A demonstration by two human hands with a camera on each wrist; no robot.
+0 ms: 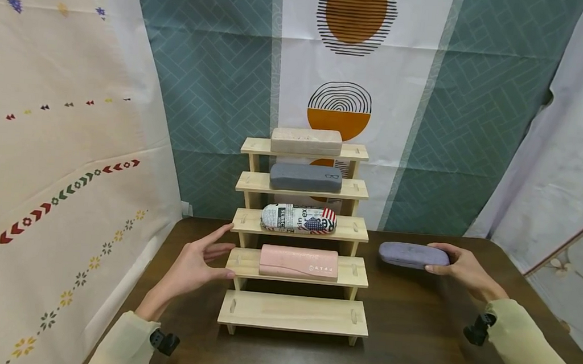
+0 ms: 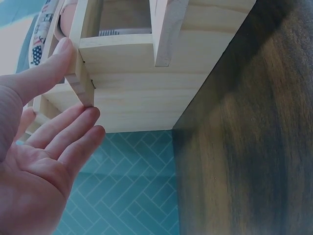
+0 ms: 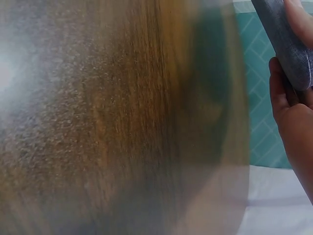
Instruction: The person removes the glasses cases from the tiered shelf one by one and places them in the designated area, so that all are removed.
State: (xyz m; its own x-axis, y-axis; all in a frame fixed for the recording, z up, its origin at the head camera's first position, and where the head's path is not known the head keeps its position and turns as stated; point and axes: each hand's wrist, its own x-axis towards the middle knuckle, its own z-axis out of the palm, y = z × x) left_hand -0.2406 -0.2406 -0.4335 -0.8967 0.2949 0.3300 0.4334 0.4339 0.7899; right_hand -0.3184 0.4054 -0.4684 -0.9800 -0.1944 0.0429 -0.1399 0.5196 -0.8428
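A tiered wooden display rack stands on the table. My left hand is at its left side, holding the end of the second step from the bottom between thumb and fingers; the left wrist view shows the thumb on that step's edge. To the right of the rack, my right hand grips the right end of a purple glasses case. In the right wrist view only part of that case shows, between thumb and fingers.
On the steps above the bare bottom one lie a pink glasses case, a newsprint-patterned case, a blue-grey case and a beige case. Patterned cloths hang behind and beside the dark wooden table.
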